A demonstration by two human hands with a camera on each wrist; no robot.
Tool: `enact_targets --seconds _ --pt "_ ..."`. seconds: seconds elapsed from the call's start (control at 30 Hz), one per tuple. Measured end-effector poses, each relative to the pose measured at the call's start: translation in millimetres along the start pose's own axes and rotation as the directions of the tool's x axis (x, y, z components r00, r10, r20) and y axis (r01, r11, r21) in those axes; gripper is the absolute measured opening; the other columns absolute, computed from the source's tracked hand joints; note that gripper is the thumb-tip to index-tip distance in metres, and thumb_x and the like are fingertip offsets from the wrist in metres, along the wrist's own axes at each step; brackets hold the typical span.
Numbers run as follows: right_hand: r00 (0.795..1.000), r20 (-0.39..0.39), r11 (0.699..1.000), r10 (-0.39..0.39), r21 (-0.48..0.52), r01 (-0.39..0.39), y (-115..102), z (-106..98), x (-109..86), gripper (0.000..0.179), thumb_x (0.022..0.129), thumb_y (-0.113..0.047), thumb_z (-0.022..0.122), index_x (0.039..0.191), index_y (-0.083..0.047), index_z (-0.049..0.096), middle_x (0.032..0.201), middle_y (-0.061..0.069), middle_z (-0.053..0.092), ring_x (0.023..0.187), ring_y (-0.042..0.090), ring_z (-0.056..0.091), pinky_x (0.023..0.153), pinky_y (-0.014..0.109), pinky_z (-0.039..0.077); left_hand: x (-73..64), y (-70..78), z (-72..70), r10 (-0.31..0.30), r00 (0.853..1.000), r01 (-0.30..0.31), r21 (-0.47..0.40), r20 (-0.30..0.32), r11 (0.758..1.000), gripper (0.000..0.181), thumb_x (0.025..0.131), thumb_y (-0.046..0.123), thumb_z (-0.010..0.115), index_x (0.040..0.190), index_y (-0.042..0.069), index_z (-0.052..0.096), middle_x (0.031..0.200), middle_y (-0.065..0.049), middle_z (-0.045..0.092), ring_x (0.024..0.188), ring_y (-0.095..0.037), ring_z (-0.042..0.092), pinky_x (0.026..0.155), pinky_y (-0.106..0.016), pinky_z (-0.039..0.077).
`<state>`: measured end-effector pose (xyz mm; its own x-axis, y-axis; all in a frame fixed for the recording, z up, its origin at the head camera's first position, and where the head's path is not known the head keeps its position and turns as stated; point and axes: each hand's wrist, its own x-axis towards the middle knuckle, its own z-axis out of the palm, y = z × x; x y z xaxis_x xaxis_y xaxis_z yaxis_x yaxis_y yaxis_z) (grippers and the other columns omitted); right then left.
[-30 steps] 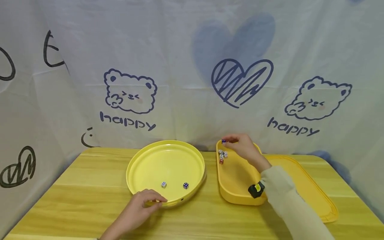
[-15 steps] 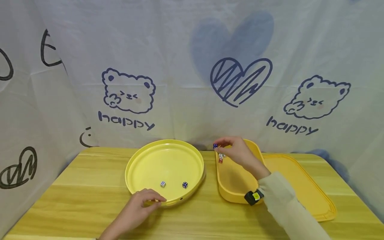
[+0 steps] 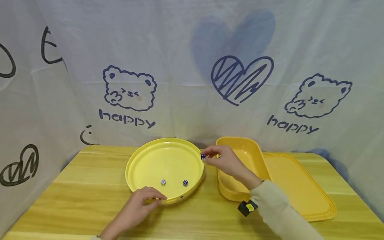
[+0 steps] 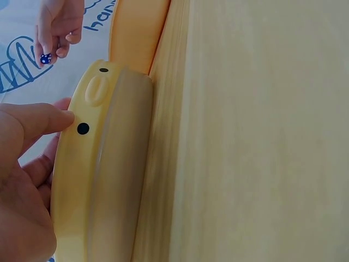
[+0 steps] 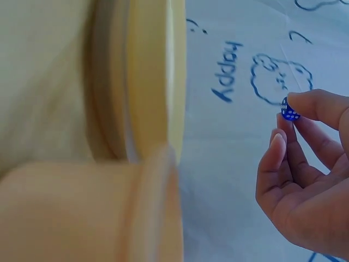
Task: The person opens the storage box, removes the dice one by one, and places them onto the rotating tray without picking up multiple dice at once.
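Observation:
My right hand pinches a dark blue die between thumb and fingertips, at the right rim of a round yellow tray. In the right wrist view, white dots show on this pinched die. Inside the tray, near its front, lie a white die and another blue die, apart from each other. My left hand holds the tray's front rim. The left wrist view shows its thumb against the outer wall and the other fingers behind the rim.
Right of the tray stands a deep orange-yellow box; my right forearm crosses it and hides part of its inside. A flat yellow lid lies beside the box on the wooden table. A printed cloth hangs behind.
My right hand has carried the blue die left from above the box to the tray's right rim. The dice seen earlier in the box are now hidden. My left hand stays put.

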<state>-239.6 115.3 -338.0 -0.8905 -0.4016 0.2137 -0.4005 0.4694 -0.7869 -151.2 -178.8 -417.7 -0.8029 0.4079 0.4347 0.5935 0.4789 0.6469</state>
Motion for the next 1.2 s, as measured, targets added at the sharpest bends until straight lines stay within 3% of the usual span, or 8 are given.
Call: enact_targets --seconds 0.13,0.3,0.5,0.93,1.2 --pt "0.999 0.035 0.999 -0.039 0.018 0.039 -2.3 11.1 -0.4 0.018 0.087 -0.009 0.07 0.102 -0.001 0.071 0.096 0.004 0.068 0.085 0.018 0.057 0.074 0.03 0.05 0.9 0.5 -0.6 0.011 1.0 -0.011 0.007 -0.004 1.0 0.018 0.084 0.001 0.071 0.095 0.015 0.075 0.094 0.007 0.07 0.086 -0.009 0.06 0.074 -0.029 0.049" --pt "0.996 0.084 1.0 -0.021 0.008 0.02 -4.0 26.9 1.1 0.016 0.085 -0.008 0.071 0.1 -0.003 0.072 0.093 0.0 0.067 0.084 0.016 0.057 0.072 0.029 0.05 0.6 0.2 -3.4 0.013 1.0 -0.013 0.025 -0.01 1.0 0.018 0.084 0.002 0.072 0.095 0.015 0.075 0.094 0.008 0.071 0.086 -0.008 0.06 0.074 -0.029 0.049" --pt "0.988 0.15 0.997 -0.041 -0.061 0.05 -4.4 43.2 3.5 0.013 0.083 -0.007 0.074 0.095 -0.004 0.071 0.084 -0.004 0.065 0.077 0.01 0.056 0.068 0.024 0.049 -1.2 0.0 -6.1 -0.003 1.0 0.004 0.035 -0.01 0.999 0.017 0.084 0.003 0.071 0.094 0.016 0.075 0.094 0.008 0.07 0.087 -0.008 0.06 0.075 -0.029 0.048" --pt "0.97 0.224 0.983 -0.097 -0.129 0.128 -5.8 55.9 2.1 0.012 0.081 -0.011 0.077 0.093 -0.008 0.073 0.084 -0.008 0.067 0.08 0.013 0.059 0.07 0.022 0.046 1.8 0.4 -2.0 -0.043 0.999 0.043 -0.002 0.029 0.999 0.014 0.087 0.005 0.07 0.094 0.016 0.075 0.093 0.009 0.07 0.087 -0.008 0.059 0.075 -0.03 0.049" --pt "0.968 0.233 0.986 -0.091 -0.116 0.12 -5.2 59.0 4.7 0.011 0.082 -0.01 0.077 0.092 -0.007 0.073 0.084 -0.007 0.067 0.08 0.014 0.059 0.071 0.023 0.046 2.3 -1.1 -1.5 -0.043 0.999 0.044 -0.009 0.03 0.999 0.015 0.086 0.004 0.07 0.095 0.016 0.075 0.093 0.009 0.07 0.086 -0.008 0.059 0.074 -0.029 0.049"
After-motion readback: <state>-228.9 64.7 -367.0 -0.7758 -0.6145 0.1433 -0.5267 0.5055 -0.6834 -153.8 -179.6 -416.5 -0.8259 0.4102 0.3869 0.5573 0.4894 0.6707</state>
